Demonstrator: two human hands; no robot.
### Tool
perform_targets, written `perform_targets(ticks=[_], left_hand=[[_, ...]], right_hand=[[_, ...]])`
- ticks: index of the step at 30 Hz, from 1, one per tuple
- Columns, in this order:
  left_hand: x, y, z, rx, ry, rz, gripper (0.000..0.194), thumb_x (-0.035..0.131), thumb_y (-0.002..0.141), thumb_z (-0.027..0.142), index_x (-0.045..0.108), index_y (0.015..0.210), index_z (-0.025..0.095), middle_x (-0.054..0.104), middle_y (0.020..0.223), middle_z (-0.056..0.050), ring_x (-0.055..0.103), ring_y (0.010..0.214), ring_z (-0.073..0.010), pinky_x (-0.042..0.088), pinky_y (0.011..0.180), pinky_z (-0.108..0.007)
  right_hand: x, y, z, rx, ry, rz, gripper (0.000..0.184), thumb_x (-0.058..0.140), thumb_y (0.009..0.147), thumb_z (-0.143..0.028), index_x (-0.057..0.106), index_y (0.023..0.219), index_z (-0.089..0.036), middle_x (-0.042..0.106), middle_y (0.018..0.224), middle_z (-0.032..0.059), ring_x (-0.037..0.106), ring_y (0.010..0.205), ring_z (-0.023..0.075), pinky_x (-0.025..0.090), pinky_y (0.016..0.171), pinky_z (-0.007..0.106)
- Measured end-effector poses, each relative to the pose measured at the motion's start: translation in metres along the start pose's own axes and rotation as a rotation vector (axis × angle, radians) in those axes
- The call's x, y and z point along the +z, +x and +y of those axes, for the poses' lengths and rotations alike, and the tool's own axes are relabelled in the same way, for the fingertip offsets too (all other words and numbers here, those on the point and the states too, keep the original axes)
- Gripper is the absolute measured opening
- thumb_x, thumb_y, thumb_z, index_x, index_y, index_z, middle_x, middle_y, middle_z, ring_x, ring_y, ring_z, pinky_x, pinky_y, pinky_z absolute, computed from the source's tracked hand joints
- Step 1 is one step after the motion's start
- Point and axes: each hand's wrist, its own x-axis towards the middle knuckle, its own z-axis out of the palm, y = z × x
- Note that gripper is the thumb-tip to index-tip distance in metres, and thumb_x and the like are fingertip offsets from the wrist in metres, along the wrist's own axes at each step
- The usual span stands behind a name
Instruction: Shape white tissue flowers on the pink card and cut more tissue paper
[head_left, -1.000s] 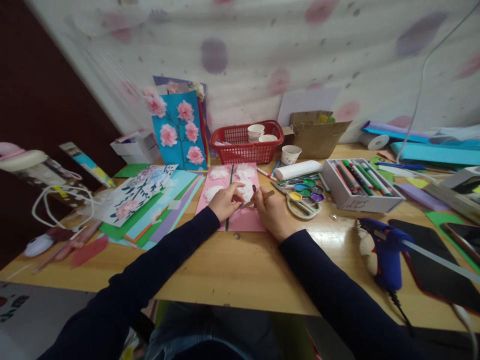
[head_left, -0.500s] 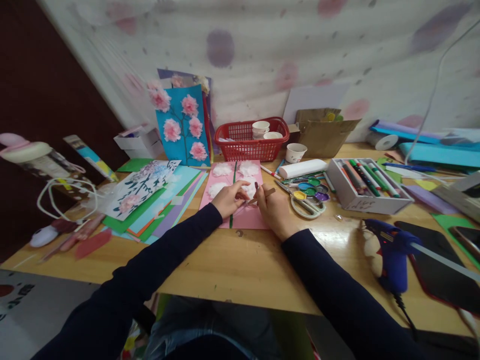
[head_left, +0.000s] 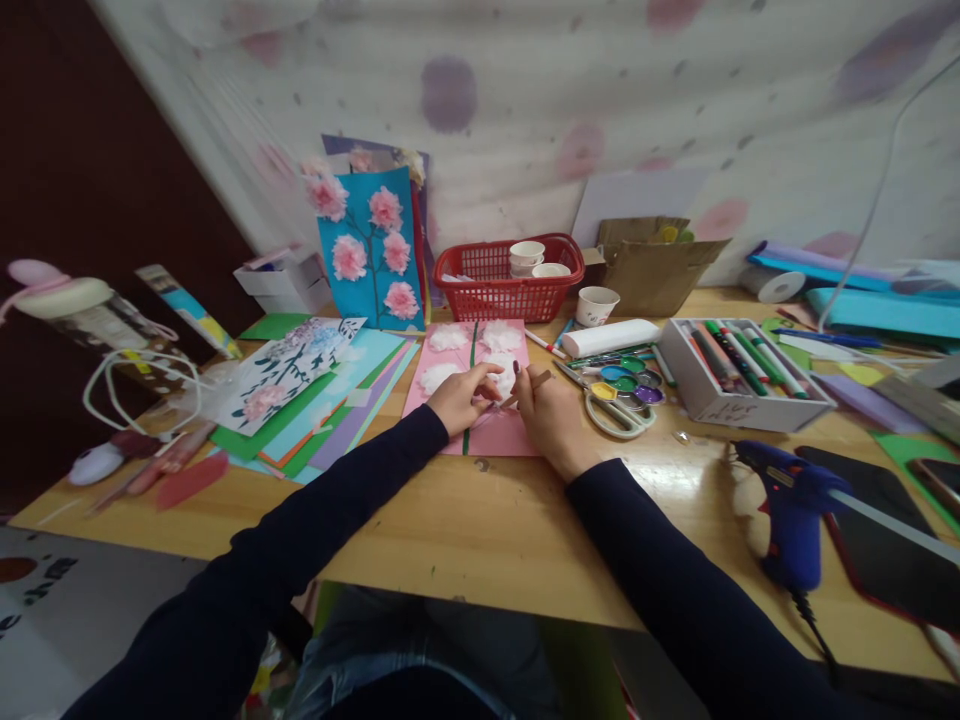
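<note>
A pink card lies on the table with a dark green strip down its middle and white fluffy tufts on both sides. Over its lower left half, my left hand has its fingertips bent together; what they pinch is too small to make out. My right hand is closed on a thin brown stick, held slantwise, its lower end towards my left fingertips. Behind the fingers, another white tuft is partly hidden.
Scissors, a paint palette and a marker box stand right of the card. A blue glue gun is at the right. Coloured papers lie left. Behind are a red basket, a paper cup and a blue flower card.
The whole view has shifted slightly to the right in the picture. Both hands stay over the pink card in nearly the same pose.
</note>
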Motion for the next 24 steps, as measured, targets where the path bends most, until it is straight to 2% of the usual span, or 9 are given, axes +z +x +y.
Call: perform_targets(ticks=[9, 14, 16, 19, 21, 24], left_hand=[[-0.002, -0.001, 0.002, 0.020, 0.021, 0.029, 0.046, 0.051, 0.068, -0.003, 0.049, 0.111, 0.016, 0.071, 0.085, -0.003, 0.067, 0.083, -0.0138, 0.049, 0.078, -0.027], [-0.008, -0.003, -0.001, 0.056, 0.002, 0.090, 0.048, 0.050, 0.067, -0.004, 0.053, 0.111, 0.016, 0.071, 0.088, -0.004, 0.066, 0.084, -0.0142, 0.049, 0.080, -0.029], [-0.010, -0.004, -0.001, 0.099, 0.017, 0.110, 0.040, 0.059, 0.067, 0.001, 0.060, 0.104, 0.016, 0.070, 0.093, -0.006, 0.065, 0.089, -0.0166, 0.048, 0.084, -0.031], [-0.007, -0.003, 0.000, 0.137, 0.049, 0.114, 0.025, 0.076, 0.060, 0.019, 0.070, 0.085, 0.016, 0.068, 0.096, -0.009, 0.062, 0.095, -0.0216, 0.046, 0.089, -0.036], [-0.003, -0.002, 0.001, 0.104, 0.034, 0.130, 0.016, 0.077, 0.062, 0.025, 0.072, 0.075, 0.017, 0.068, 0.093, -0.009, 0.061, 0.093, -0.0217, 0.045, 0.089, -0.038], [0.002, 0.000, 0.002, 0.045, -0.056, 0.160, 0.004, 0.073, 0.067, 0.020, 0.071, 0.065, 0.018, 0.070, 0.085, -0.006, 0.062, 0.087, -0.0187, 0.045, 0.088, -0.037]], right_hand=[[-0.009, -0.002, 0.000, 0.060, 0.245, 0.196, 0.040, 0.029, 0.093, -0.034, 0.051, 0.064, -0.019, 0.056, 0.052, 0.0020, 0.052, 0.048, 0.0135, 0.034, 0.052, 0.025], [-0.007, -0.001, 0.005, 0.192, 0.395, 0.247, 0.041, 0.031, 0.093, -0.037, 0.051, 0.062, -0.020, 0.054, 0.049, -0.0001, 0.052, 0.046, 0.0133, 0.037, 0.051, 0.025], [-0.007, 0.000, 0.006, 0.282, 0.483, 0.257, 0.042, 0.032, 0.092, -0.040, 0.051, 0.061, -0.020, 0.052, 0.045, -0.0014, 0.051, 0.043, 0.0130, 0.037, 0.050, 0.025], [-0.009, 0.001, 0.005, 0.377, 0.618, 0.266, 0.045, 0.032, 0.091, -0.044, 0.051, 0.059, -0.020, 0.049, 0.041, -0.0026, 0.049, 0.039, 0.0124, 0.037, 0.046, 0.025], [-0.009, 0.001, 0.002, 0.415, 0.710, 0.266, 0.045, 0.034, 0.090, -0.046, 0.051, 0.057, -0.019, 0.047, 0.038, -0.0032, 0.046, 0.036, 0.0117, 0.035, 0.043, 0.024], [-0.009, 0.003, -0.003, 0.491, 0.868, 0.282, 0.044, 0.040, 0.086, -0.049, 0.050, 0.056, -0.019, 0.046, 0.038, -0.0038, 0.044, 0.034, 0.0100, 0.033, 0.039, 0.023]])
